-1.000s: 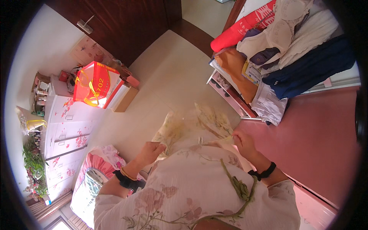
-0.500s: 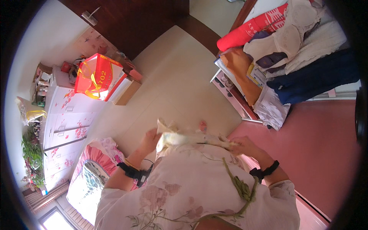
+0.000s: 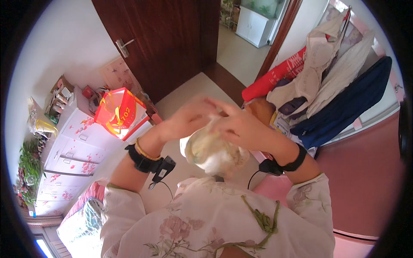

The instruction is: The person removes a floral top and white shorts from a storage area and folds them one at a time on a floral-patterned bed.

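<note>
A bunched cream-white cloth, soft and yellowish in places, hangs in front of my chest. It is blurred, and I cannot make out what kind of garment it is. My right hand is at its top, with bent fingers closed on the upper folds. Just left of it, my left hand is raised close to the right fingers, beside the top of the cloth. Motion smears its fingers, so their grip does not show. Black straps with small devices circle both wrists.
A red gift bag stands by a white flowered drawer cabinet at left. Ahead is a dark wooden door. Clothes, including a navy garment, hang at right above a pink-red surface. A red roll leans behind them.
Both hands have risen from waist level and come together. The cloth, stretched between them before, is now bunched below them. My view has tilted up, showing more of the door and the room beyond.
</note>
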Demonstrator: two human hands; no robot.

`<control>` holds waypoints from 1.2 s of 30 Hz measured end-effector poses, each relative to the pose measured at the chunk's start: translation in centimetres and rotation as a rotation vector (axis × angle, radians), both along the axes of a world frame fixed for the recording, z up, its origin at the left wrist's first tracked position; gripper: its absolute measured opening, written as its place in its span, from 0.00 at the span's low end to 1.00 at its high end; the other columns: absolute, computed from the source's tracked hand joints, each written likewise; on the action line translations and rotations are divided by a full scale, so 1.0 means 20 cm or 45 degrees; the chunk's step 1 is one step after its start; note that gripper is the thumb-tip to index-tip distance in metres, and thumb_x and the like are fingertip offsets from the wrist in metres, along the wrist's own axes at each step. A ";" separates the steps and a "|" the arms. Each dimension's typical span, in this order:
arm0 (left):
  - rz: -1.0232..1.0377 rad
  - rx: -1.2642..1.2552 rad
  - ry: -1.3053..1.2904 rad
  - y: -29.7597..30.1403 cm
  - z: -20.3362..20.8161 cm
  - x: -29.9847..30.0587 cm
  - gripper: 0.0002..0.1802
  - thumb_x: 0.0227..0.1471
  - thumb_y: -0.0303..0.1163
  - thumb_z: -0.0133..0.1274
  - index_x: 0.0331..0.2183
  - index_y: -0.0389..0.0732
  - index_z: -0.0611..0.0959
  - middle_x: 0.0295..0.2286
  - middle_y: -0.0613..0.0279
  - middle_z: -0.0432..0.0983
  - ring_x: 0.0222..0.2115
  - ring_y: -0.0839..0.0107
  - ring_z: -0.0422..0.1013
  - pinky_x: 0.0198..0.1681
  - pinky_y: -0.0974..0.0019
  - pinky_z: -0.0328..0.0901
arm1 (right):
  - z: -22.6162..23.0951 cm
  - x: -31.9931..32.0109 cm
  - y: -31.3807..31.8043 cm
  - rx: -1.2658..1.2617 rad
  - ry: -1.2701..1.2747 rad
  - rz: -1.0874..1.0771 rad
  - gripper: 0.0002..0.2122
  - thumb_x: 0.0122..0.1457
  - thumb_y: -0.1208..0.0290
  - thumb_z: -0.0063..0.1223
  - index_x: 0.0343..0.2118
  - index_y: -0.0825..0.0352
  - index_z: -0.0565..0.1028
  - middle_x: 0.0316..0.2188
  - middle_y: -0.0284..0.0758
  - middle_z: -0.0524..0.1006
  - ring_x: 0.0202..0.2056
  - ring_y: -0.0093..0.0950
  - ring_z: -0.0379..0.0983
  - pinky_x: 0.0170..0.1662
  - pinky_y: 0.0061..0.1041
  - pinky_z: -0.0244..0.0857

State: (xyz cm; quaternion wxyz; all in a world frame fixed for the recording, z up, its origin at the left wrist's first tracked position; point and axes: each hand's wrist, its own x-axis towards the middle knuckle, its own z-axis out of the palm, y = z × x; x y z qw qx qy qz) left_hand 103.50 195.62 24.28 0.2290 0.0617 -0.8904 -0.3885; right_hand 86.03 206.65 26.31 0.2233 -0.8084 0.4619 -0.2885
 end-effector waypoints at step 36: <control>0.428 1.105 0.449 -0.21 0.40 0.12 0.05 0.40 0.20 0.40 0.25 0.38 0.69 0.23 0.65 0.67 0.24 0.74 0.64 0.27 0.73 0.60 | 0.31 0.16 -0.43 -0.483 -0.181 -0.446 0.09 0.46 0.69 0.51 0.29 0.67 0.74 0.19 0.31 0.68 0.25 0.21 0.64 0.30 0.18 0.57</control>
